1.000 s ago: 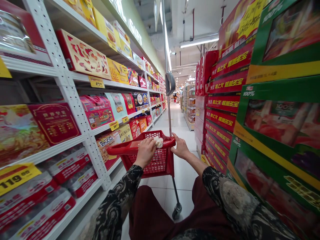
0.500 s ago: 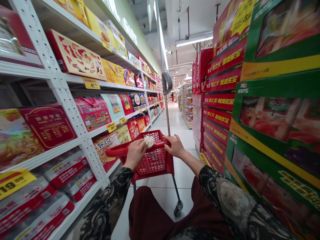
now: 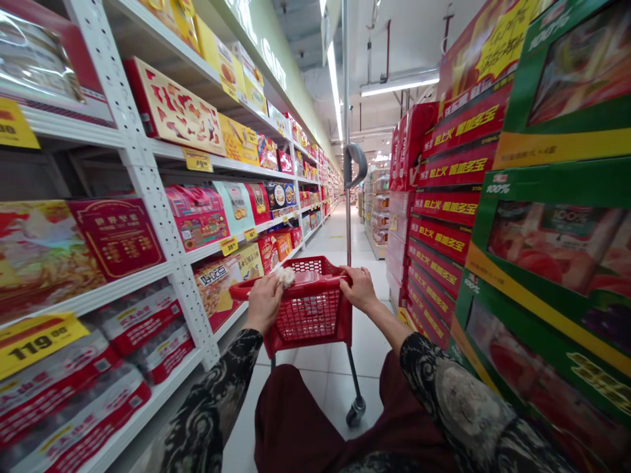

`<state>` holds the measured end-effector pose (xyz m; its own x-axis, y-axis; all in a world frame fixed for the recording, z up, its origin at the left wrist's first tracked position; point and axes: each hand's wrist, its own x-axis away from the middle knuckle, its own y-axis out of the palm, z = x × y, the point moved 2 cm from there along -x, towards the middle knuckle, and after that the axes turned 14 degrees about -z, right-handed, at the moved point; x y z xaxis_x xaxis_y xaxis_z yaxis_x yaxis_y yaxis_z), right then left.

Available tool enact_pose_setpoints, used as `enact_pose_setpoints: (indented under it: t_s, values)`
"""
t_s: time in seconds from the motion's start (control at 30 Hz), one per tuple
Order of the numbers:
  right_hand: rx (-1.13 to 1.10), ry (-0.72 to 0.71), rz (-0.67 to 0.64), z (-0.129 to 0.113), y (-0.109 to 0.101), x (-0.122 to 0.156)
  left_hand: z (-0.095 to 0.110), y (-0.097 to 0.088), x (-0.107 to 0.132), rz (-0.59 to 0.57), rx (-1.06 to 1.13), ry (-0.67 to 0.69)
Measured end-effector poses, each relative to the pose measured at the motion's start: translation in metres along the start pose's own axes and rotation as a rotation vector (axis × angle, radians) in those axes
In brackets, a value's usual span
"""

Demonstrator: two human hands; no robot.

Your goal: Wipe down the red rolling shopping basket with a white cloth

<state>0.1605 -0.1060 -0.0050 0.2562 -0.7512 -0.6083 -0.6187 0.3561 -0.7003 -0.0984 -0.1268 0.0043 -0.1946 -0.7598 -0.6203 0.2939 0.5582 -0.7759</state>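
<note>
A red plastic shopping cart basket stands in front of me on a thin metal frame with a small caster wheel. My left hand grips the cart's red handle, pressing a crumpled white tissue against it. My right hand curls over the same handle further right. The basket's inside shows no clear contents, and the hands hide part of the handle. A tall metal pole with a grey loop rises from the cart.
White metal shelving with boxed gift sets and yellow price tags lines the left. Stacked red and green cartons wall the right. A white tiled aisle floor runs ahead between them, with more shelving far off.
The view and cart have swung, so the shelves and pole sit further right in the frame. Both hands stay on the handle, and the tissue stays under my left hand.
</note>
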Motion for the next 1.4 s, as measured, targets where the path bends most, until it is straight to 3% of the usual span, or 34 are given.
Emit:
enact_pose_setpoints:
  t_s: [0.13, 0.37, 0.5, 0.63, 0.73, 0.93, 1.17, 1.3, 1.4]
  values:
    - [0.069, 0.082, 0.025, 0.008, -0.009, -0.002, 0.020, 0.005, -0.003, 0.007, 0.042, 0.059]
    - [0.079, 0.014, -0.002, -0.005, -0.015, -0.006, 0.048, 0.012, -0.012, -0.059, 0.084, 0.172]
    - [0.017, 0.034, -0.008, 0.004, -0.021, -0.005, 0.024, 0.003, -0.014, -0.130, 0.054, 0.164]
    - [0.019, 0.060, 0.047, 0.013, -0.023, -0.001, -0.010, -0.004, -0.014, -0.128, 0.017, -0.002]
    - [0.048, 0.095, 0.101, 0.014, -0.023, 0.000, -0.010, -0.002, -0.016, -0.122, 0.012, -0.013]
    - [0.081, 0.128, 0.122, 0.012, -0.022, -0.001, 0.025, 0.008, -0.018, -0.088, -0.007, 0.003]
    - [0.057, 0.130, 0.114, 0.007, -0.024, 0.002, 0.083, 0.022, -0.027, -0.033, 0.226, 0.168]
    - [-0.113, -0.084, 0.158, -0.014, -0.022, 0.003, 0.111, 0.021, -0.034, -0.113, 0.321, 0.304]
    - [-0.154, -0.264, 0.081, -0.036, -0.015, -0.001, 0.116, 0.018, -0.036, -0.148, 0.374, 0.332]
